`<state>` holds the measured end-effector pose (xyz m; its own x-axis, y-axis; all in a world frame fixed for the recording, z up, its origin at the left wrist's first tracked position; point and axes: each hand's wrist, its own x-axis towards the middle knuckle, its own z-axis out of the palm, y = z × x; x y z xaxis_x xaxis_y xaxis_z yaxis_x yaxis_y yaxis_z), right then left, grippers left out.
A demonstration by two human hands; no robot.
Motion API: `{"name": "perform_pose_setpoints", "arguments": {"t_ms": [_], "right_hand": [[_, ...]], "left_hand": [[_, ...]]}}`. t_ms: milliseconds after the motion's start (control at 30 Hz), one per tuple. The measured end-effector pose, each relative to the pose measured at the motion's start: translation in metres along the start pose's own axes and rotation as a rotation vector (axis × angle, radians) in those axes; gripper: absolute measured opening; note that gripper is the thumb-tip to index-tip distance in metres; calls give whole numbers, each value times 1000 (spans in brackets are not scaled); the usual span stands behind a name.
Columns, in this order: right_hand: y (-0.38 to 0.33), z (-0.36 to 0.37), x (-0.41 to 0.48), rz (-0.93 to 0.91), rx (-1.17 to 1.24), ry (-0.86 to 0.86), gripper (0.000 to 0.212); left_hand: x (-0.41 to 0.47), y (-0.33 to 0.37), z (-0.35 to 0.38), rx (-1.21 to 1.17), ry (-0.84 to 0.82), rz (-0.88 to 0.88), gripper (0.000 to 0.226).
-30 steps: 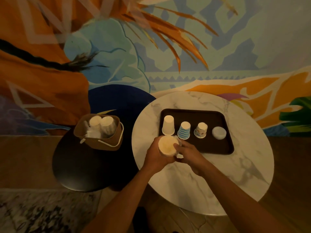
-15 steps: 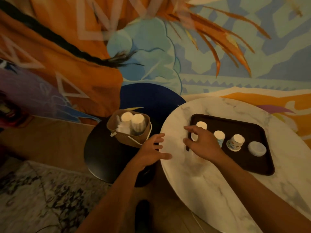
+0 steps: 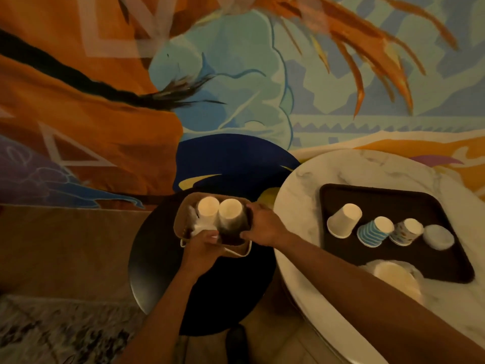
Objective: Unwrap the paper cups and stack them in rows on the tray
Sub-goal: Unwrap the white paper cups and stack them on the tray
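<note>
A brown basket on the black side table holds two wrapped stacks of paper cups and crumpled white wrap. My left hand curls over the basket's front rim, fingertips by the white wrap. My right hand curves round the basket's right end, next to the right stack. On the marble table, the dark tray carries a white cup, a blue striped cup, a patterned cup and a low white piece. Another wrapped stack lies at the tray's front edge.
The round black side table stands left of and lower than the round marble table. A painted wall rises right behind both. A patterned rug covers the floor at lower left.
The wrapped stack I held in both hands now lies on the marble table by the tray. Both hands have moved left to the basket, and my view has turned left.
</note>
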<state>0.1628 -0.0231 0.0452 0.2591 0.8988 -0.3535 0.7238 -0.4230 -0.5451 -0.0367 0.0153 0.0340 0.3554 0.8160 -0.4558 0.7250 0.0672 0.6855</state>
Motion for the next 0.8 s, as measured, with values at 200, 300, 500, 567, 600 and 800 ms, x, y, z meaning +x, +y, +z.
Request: {"name": "perform_pose_setpoints", "arguments": {"t_ms": [200, 300, 500, 567, 600, 800], "right_hand": [[-24, 50, 55, 126, 7, 81, 100], [-25, 71, 77, 190, 0, 110, 101], [-28, 73, 98, 219, 6, 191, 96], [-28, 69, 95, 217, 56, 192, 98], [-28, 67, 92, 213, 77, 191, 98], [-21, 33, 77, 150, 192, 134, 86]], "left_hand": [[50, -13, -17, 194, -47, 44, 14], [67, -16, -18, 217, -68, 95, 12], [87, -20, -14, 221, -65, 68, 27], [91, -18, -13, 240, -55, 45, 30], [93, -17, -12, 258, -57, 31, 34], [102, -14, -10, 267, -62, 62, 57]]}}
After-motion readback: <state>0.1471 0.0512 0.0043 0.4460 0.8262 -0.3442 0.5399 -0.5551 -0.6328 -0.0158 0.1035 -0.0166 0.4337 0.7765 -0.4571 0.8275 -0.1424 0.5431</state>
